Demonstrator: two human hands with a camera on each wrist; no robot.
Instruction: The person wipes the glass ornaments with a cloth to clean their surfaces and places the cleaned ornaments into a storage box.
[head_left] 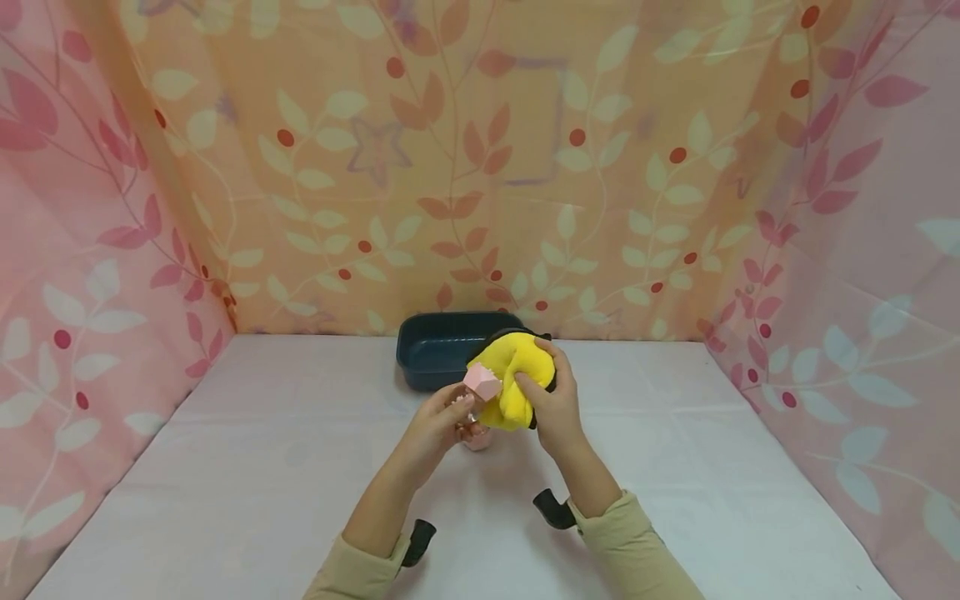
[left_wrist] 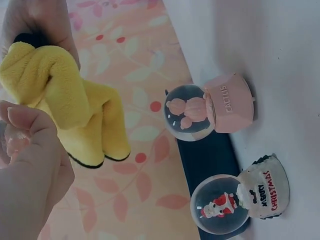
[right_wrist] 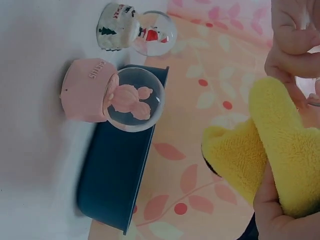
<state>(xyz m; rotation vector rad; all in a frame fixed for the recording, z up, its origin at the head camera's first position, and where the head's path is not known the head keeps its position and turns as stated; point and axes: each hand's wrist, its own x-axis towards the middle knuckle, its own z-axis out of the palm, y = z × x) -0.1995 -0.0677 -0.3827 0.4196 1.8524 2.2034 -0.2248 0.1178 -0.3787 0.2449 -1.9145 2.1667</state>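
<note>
My left hand [head_left: 438, 421] grips a small snow globe with a pink base [head_left: 482, 382], tilted so the base points up. Only part of its clear dome [left_wrist: 11, 145] shows at the edge of the left wrist view. In my right hand [head_left: 557, 400] is a bunched yellow cloth [head_left: 525, 367] with dark edging, pinched between thumb and fingers close beside the pink base. Upright on the table below stands another pink snow globe [left_wrist: 230, 104] lettered CACTUS, mostly hidden by my hands in the head view. Beside it is a white-based Merry Christmas snow globe [left_wrist: 265, 187] with a Santa figure inside.
A dark blue rectangular bin [head_left: 427, 358] stands behind the hands, near the back edge of the white-covered table [head_left: 262, 467]. Floral curtains [head_left: 465, 167] enclose the back and both sides. Black curved pieces [head_left: 553, 508] stick out by the sleeves.
</note>
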